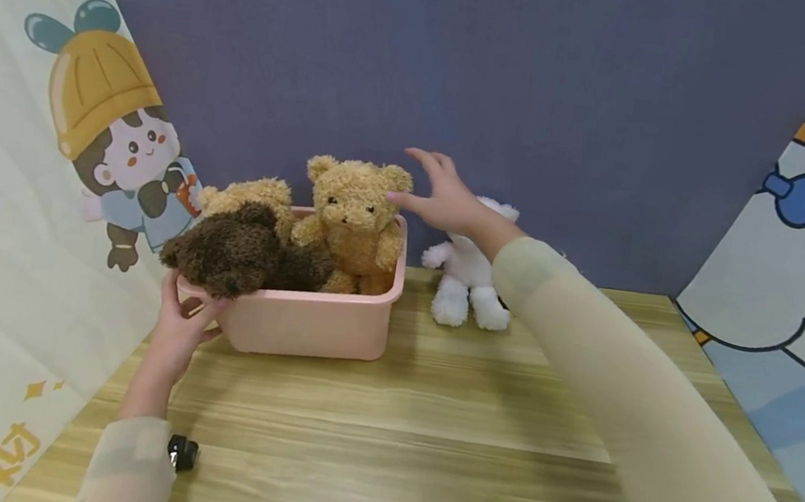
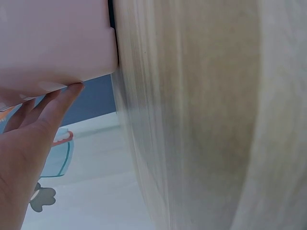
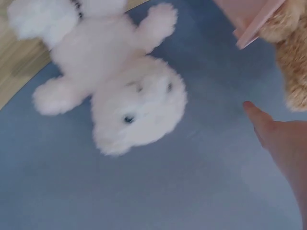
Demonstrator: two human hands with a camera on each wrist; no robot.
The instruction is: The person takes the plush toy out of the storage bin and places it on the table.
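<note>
Just left of the right hand, spread wide and holding nothing, the upright tan bear sits in the pink bin; the left hand, farther off, touches the bin's corner with extended fingers.

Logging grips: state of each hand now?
Left hand: holding the pink rectangular plastic bin by its corner.
Right hand: open, empty, near the upright tan plush bear.

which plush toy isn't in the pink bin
The white plush toy, on the wooden table beside the pink bin; the upright tan bear, the other tan one and the dark brown one leaning over its rim are all in it.
</note>
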